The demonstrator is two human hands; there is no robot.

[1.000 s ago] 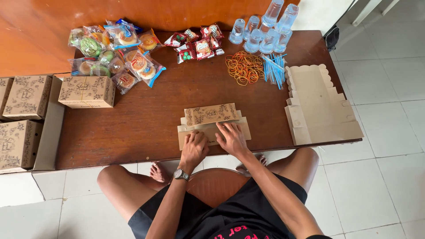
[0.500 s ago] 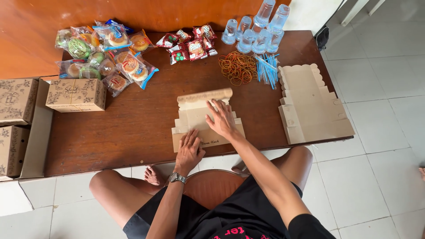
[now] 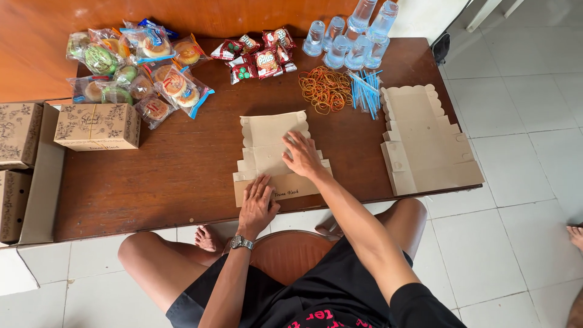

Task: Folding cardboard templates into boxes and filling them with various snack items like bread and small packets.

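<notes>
at the far left edge, folded brown boxes point(image 3: 18, 133) are stacked beside the bench point(image 3: 170, 176), and one closed printed box point(image 3: 97, 126) is set on the bench's left part. behind it, clear packets of round pastries point(image 3: 136, 67) are heaped, with small red snack packets point(image 3: 258, 58) just to their right. near the front edge at the middle, a flat unfolded cardboard box blank point(image 3: 270, 130) is laid open, its scalloped flap pointing away from the person. the left hand point(image 3: 256, 205), a watch on its wrist, is pressed flat on the blank's near flap with the fingers spread wide and nothing gripped. the right hand point(image 3: 302, 153) is laid on the blank's middle, fingers extended and slightly apart, nothing held. further right, a heap of orange rubber bands point(image 3: 325, 90) is seen beside blue straws point(image 3: 364, 91), with sealed water cups point(image 3: 355, 36) behind them. at the right end, a stack of flat box blanks point(image 3: 425, 143) is piled.
</notes>
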